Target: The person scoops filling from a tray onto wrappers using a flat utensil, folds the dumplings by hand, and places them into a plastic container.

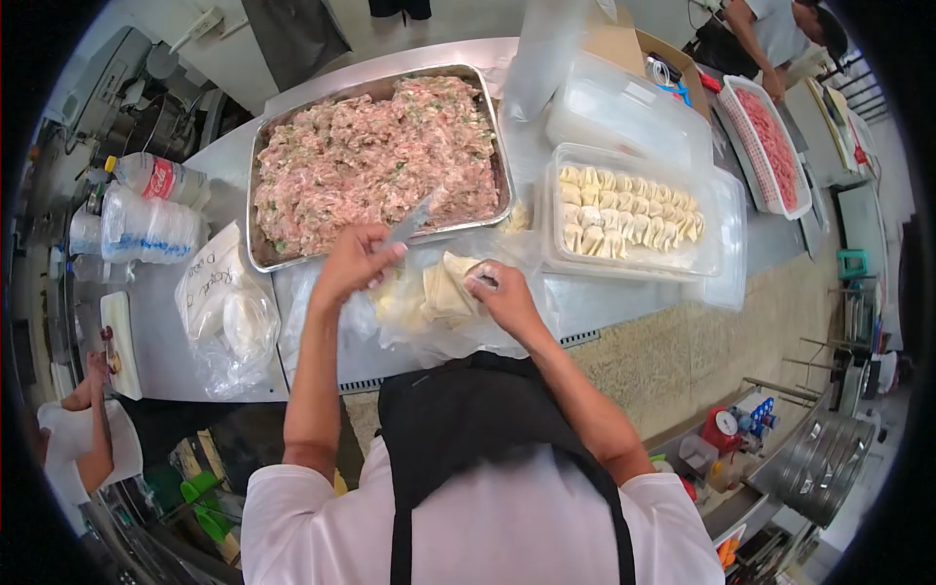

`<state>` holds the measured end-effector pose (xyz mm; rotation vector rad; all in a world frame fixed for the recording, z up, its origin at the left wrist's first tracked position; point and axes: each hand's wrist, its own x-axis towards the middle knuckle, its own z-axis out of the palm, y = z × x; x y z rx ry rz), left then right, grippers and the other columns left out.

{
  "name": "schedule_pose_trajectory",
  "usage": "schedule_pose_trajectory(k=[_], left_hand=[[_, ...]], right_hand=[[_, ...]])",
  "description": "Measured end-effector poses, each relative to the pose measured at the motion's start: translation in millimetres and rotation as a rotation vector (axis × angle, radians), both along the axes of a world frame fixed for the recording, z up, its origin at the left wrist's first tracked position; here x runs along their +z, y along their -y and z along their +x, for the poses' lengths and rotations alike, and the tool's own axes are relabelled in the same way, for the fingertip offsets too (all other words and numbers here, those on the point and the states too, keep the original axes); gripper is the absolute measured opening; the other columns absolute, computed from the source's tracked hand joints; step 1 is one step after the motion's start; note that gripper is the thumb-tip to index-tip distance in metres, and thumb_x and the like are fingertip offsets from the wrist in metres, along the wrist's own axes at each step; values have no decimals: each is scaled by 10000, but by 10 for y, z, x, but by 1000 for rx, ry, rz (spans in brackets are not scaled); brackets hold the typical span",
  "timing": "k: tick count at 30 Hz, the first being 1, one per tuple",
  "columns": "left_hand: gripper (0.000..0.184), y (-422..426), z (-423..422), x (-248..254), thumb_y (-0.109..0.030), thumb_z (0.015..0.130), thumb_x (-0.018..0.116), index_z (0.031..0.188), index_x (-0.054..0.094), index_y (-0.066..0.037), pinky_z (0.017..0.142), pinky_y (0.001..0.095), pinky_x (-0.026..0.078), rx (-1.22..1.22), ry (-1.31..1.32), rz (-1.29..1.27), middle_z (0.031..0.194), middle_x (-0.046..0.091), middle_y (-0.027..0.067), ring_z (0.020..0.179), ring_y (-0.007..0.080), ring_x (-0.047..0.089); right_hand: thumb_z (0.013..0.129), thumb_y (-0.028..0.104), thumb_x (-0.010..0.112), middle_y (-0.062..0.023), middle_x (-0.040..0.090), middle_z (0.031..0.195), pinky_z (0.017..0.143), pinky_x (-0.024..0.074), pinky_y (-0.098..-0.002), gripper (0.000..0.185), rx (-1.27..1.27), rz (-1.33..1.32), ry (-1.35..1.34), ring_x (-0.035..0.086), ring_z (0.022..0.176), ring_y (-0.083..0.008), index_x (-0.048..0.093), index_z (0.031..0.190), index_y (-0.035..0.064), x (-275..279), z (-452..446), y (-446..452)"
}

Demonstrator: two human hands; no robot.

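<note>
My left hand (357, 261) is closed around a flat metal spreading knife (409, 220), whose blade reaches over the near rim of a large steel tray (256, 249). Minced meat filling (375, 161) with green bits fills that tray. The fingers of my right hand (501, 294) are pinched at the edge of the pale dough wrappers (447, 291); whether a single wrapper is between the fingers is hard to make out. These wrappers lie on a clear plastic bag in front of my apron. To the right, a plastic container (634, 263) holds rows of folded dumplings (624, 210).
A labelled plastic bag (226, 312) and several bottles (154, 216) stand at left. Clear lids (629, 112) lie behind the dumplings. A white basket of ground meat (765, 146) sits at far right, near another person (770, 39). Someone else's arms (90, 419) show at lower left.
</note>
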<state>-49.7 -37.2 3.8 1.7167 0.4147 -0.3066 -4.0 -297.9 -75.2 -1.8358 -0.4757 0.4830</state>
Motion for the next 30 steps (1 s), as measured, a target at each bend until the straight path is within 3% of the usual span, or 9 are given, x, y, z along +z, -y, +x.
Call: schedule_pose_trajectory(k=[2,6,9,11,12,15,21,24,30], left_hand=[[182,306,-136,-123,-191,895,730,918,666,-22,439,221,365,29,60,-64,663,581,-25,499,35,481],[205,718,-233,-250,-189,921,710,1009,636,-20,447,213,357,34,202,-146,754,587,-20,519,23,474],[184,645,-279,-299,-183,960,658,1033,623,-17,453,205,354,113,202,-337,765,583,-13,521,24,467],[141,583,-340,-225,-154,996,592,1057,624,-31,430,201,317,130,254,-322,744,576,-27,506,28,442],[151,537,-363,-142,-146,999,580,1082,625,-27,435,200,320,147,233,-343,752,584,-22,516,33,451],[248,481,-435,-43,-137,1000,564,1204,651,-26,446,200,347,161,200,-324,781,604,-8,527,54,472],[318,638,-470,-133,-29,886,675,1201,717,-46,545,230,407,139,544,82,783,609,12,625,99,524],[425,632,-582,-150,84,775,696,1156,746,-99,581,253,420,-23,498,558,748,591,66,635,136,530],[405,862,-605,290,92,762,689,1113,758,-98,583,326,450,46,502,532,731,568,116,640,230,577]], right_hand=[[924,123,663,-70,674,810,714,482,-288,149,-68,104,-316,596,764,-111,697,917,-22,57,1,13],[960,131,627,-48,671,870,717,465,-268,181,-45,200,-344,566,790,-97,681,1030,-27,202,-36,7],[1031,258,531,-116,678,1087,826,506,-319,354,-118,182,-362,631,948,-169,601,1215,-36,400,27,118],[1074,373,386,-192,596,1299,1006,484,-435,522,-192,867,-825,606,1180,-290,465,1369,-50,664,62,199],[1080,431,291,-235,510,1408,1130,378,-536,605,-143,952,-905,511,1310,-384,374,1433,-53,742,109,212],[1079,383,327,-226,508,1413,1150,353,-528,561,55,1172,-1113,499,1317,-381,366,1450,-37,689,207,159],[1063,324,416,-190,520,1404,1153,342,-529,501,-184,1164,-1195,483,1327,-357,400,1428,-19,578,221,-116],[1066,308,414,-177,530,1392,1146,344,-524,470,-438,1075,-1166,501,1305,-336,421,1418,-2,521,331,-120],[1073,302,398,-119,577,1337,1082,390,-508,409,-447,1035,-1021,542,1245,-276,479,1373,37,488,304,-100]])
